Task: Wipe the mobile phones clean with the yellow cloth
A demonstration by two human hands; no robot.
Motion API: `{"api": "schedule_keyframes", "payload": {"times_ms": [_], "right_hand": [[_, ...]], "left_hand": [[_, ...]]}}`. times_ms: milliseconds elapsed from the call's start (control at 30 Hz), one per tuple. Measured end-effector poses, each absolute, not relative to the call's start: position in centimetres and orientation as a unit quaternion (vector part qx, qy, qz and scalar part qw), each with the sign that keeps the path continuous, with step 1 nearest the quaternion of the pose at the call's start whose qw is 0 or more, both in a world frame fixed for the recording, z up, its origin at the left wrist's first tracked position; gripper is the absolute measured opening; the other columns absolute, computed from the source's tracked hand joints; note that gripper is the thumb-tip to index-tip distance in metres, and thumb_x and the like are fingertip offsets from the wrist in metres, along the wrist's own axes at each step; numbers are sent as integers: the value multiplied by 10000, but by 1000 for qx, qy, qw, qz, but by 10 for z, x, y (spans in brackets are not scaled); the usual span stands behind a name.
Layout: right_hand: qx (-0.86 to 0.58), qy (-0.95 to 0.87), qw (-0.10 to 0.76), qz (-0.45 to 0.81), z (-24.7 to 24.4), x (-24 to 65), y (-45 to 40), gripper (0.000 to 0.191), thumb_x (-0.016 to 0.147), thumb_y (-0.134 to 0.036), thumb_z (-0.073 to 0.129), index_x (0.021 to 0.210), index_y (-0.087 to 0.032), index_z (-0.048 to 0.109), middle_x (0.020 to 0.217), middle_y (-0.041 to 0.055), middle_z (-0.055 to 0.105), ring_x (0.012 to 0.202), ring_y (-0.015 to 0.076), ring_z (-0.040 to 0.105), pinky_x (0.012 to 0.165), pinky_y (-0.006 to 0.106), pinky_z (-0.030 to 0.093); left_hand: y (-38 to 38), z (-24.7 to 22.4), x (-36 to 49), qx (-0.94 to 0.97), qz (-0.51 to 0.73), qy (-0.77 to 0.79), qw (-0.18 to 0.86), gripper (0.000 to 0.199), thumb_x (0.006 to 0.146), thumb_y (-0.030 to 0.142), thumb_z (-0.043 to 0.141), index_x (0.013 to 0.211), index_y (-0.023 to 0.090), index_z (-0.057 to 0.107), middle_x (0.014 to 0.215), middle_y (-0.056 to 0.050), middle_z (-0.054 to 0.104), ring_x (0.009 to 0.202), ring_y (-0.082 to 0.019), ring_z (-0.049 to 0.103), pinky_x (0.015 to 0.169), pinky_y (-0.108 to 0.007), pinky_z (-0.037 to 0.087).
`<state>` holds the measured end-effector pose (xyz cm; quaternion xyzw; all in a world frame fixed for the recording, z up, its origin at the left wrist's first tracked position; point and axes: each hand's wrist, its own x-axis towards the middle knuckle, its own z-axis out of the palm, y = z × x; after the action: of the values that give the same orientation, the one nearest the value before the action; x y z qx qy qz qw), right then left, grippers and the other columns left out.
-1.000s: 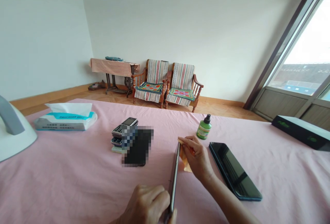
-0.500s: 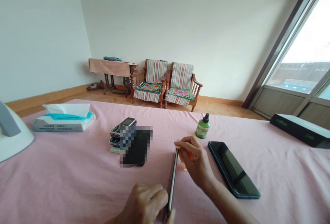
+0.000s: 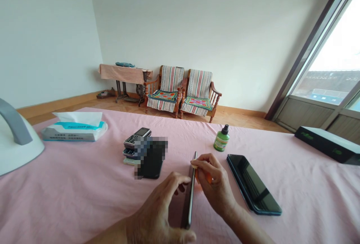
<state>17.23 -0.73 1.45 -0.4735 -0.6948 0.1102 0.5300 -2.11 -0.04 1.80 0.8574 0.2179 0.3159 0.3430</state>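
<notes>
Phone [image 3: 190,202], edge-on, its faces hard to make out, stands between the hands, over the pink surface [image 3: 70,199], which runs out of view. The left hand [image 3: 157,206] curves wide around it, contact unclear; the right hand [image 3: 215,180] pinches an orange cloth [image 3: 207,177], mostly hidden by fingers, at its far part. A white appliance [image 3: 19,150] is cut off left, a box [image 3: 323,144] right. Beyond the left hand, pixelation blurs a stack of phones [image 3: 137,137]; a green bottle [image 3: 221,141] stands upright.

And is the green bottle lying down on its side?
No, the green bottle stands upright on the pink cloth, with its black top pointing up.
</notes>
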Motion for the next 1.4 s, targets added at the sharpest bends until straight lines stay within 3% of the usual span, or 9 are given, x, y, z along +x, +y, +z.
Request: {"api": "schedule_keyframes", "payload": {"times_ms": [267, 433, 633, 800, 1000, 1133, 1233, 1400], "right_hand": [[-436, -710, 538, 131, 16, 161, -28, 313, 838, -28, 449, 958, -213, 670, 904, 48, 530, 774, 139, 568, 621, 235, 476], [-402, -734, 536, 116, 11, 153, -49, 299, 820, -17, 439, 945, -207, 633, 866, 41, 502, 686, 124, 548, 517, 210, 440], [-368, -778, 486, 150, 3, 155, -64, 364, 766, 12, 462, 1003, -237, 582, 878, 41, 501, 638, 120, 572, 455, 198, 424], [-335, -824, 445, 102, 2, 160, -65, 432, 771, 21, 463, 1097, -247, 555, 890, 53, 513, 545, 97, 541, 419, 204, 402], [-395, -768, 490, 119, 5, 156, -61, 394, 781, 9, 456, 1055, -247, 576, 894, 59, 512, 641, 132, 567, 440, 202, 425], [-367, -784, 494, 78, -2, 149, -70, 295, 818, -51, 478, 1004, -250, 592, 840, 47, 517, 533, 107, 504, 394, 211, 372], [-356, -797, 484, 65, -2, 149, -71, 314, 805, -33, 484, 1010, -245, 591, 849, 51, 529, 535, 107, 494, 446, 231, 416], [-401, -751, 512, 112, 8, 156, -56, 341, 801, -3, 446, 1012, -219, 605, 894, 61, 525, 680, 135, 571, 522, 226, 476]], "left_hand": [[7, 13, -20, 861, 310, 178, 362, 927, 640, 464, 804, 1384, 225, 305, 1333, -114, 440, 1212, -321, 439, 1038, -422, 348], [13, 1, -19, 862, 314, 175, 357, 1049, 649, 559, 769, 1461, 232, 191, 1443, -141, 324, 1304, -360, 339, 1094, -482, 261], [16, 3, -17, 869, 298, 169, 358, 1059, 584, 533, 816, 1444, 233, 276, 1466, -142, 295, 1333, -362, 299, 1101, -506, 252], [15, 6, -16, 872, 299, 180, 343, 1063, 575, 469, 840, 1442, 219, 278, 1478, -156, 294, 1342, -346, 299, 1106, -509, 249], [18, 3, -15, 872, 303, 166, 346, 995, 631, 508, 794, 1436, 195, 299, 1478, -166, 305, 1344, -350, 304, 1101, -526, 252], [17, 7, -15, 883, 298, 168, 322, 1035, 589, 346, 825, 1447, 207, 263, 1487, -151, 294, 1343, -338, 308, 1109, -505, 261], [17, 9, -14, 884, 306, 168, 312, 1029, 582, 264, 814, 1446, 200, 257, 1480, -147, 305, 1338, -327, 320, 1114, -482, 262], [17, 7, -14, 880, 306, 163, 323, 983, 629, 388, 812, 1432, 200, 277, 1469, -153, 318, 1332, -336, 327, 1102, -497, 267]]}}
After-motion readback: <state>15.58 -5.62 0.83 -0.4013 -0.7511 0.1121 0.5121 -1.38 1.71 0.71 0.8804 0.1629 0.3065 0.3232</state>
